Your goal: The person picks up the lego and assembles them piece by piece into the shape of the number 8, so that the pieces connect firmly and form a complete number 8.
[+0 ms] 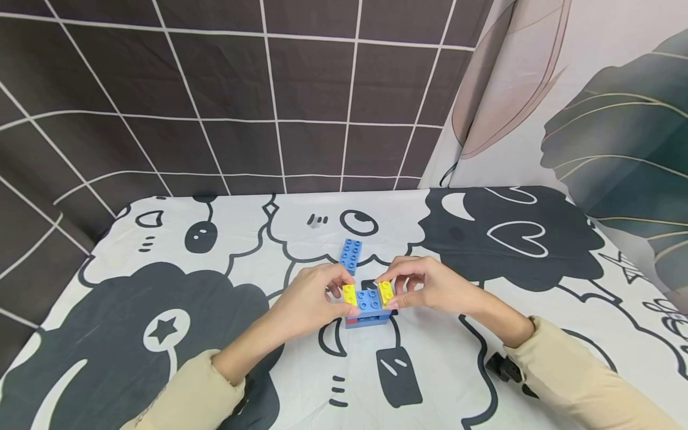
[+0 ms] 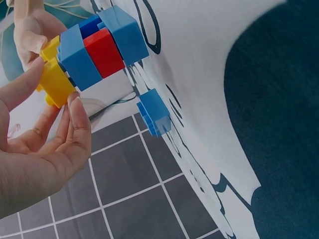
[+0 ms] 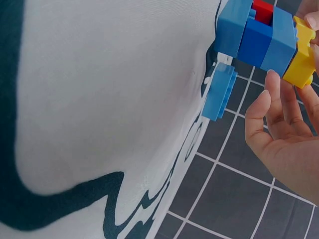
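Note:
A small stack stands in front of me: a blue plate-wide brick (image 1: 368, 303) over a red brick (image 2: 103, 52) and a darker blue brick (image 3: 255, 42), with a lighter blue brick (image 2: 123, 36) at the base. On top, one yellow brick (image 1: 349, 294) sits at the left end and another yellow brick (image 1: 385, 294) at the right end. My left hand (image 1: 314, 295) pinches the left yellow brick between thumb and fingers. The right one is pinched by my right hand (image 1: 427, 283), its other fingers curled beside the stack. Blue studs show between the yellow bricks.
Just behind the stack lies a loose blue brick (image 1: 350, 255), studs up. A white cloth (image 1: 430, 370) with dark cartoon drawings covers the surface. Dark gridded fabric (image 1: 312, 77) hangs at the back, and a leaf-print curtain (image 1: 618, 137) hangs at the right.

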Tool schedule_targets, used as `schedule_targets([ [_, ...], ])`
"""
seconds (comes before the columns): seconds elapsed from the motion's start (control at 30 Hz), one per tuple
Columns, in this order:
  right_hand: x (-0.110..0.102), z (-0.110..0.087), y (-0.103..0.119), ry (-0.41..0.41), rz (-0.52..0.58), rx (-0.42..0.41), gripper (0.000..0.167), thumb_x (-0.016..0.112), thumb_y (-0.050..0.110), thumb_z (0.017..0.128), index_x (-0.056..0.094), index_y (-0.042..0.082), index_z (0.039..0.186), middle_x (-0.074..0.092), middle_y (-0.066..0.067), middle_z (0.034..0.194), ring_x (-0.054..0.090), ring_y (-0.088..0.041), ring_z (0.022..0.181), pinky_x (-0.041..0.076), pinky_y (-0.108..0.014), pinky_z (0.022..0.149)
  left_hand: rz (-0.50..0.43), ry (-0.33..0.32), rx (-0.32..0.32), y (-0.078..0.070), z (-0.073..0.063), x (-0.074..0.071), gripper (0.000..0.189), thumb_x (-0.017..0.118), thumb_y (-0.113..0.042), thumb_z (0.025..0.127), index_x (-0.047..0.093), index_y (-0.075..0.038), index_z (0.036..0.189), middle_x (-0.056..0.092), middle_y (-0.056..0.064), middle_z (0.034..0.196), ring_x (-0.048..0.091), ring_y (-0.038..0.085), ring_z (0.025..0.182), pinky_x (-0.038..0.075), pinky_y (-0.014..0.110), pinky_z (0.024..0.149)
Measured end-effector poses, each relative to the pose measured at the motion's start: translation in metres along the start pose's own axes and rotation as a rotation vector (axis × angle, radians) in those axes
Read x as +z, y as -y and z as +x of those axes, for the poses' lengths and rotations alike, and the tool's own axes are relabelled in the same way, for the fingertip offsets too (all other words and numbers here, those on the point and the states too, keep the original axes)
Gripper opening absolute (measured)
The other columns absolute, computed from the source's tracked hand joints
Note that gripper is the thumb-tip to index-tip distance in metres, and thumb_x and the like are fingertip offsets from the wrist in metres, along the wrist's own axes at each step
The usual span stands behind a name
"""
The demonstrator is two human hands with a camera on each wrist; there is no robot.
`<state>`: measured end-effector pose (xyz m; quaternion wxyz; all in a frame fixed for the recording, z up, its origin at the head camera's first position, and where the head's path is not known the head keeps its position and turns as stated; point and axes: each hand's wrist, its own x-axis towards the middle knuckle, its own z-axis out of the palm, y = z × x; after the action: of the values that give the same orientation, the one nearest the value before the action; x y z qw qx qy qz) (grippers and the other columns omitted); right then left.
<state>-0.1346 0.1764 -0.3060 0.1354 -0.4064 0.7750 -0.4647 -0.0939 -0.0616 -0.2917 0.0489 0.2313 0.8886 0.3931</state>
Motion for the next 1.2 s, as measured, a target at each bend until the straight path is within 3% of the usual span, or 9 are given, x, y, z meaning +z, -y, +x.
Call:
schedule_targets([
  [1.2, -0.0005, -0.0003, -0.002, 0.008, -0.016, 0.009, 0.035, 0.074, 0.005, 0.074, 0.063, -0.004, 0.106, 0.057, -0.004, 0.084, 0.055, -0.015, 0.071, 0.048, -0.026, 0.061, 0.008, 0.011, -0.035, -0.0018, 0.0039, 0.0006, 0.027, 0.079, -0.011, 0.069, 0.064, -0.006, 0.091, 0.055, -0.002, 0.075, 0.048, 0.012, 0.068, 0.039, 0.025, 0.053],
])
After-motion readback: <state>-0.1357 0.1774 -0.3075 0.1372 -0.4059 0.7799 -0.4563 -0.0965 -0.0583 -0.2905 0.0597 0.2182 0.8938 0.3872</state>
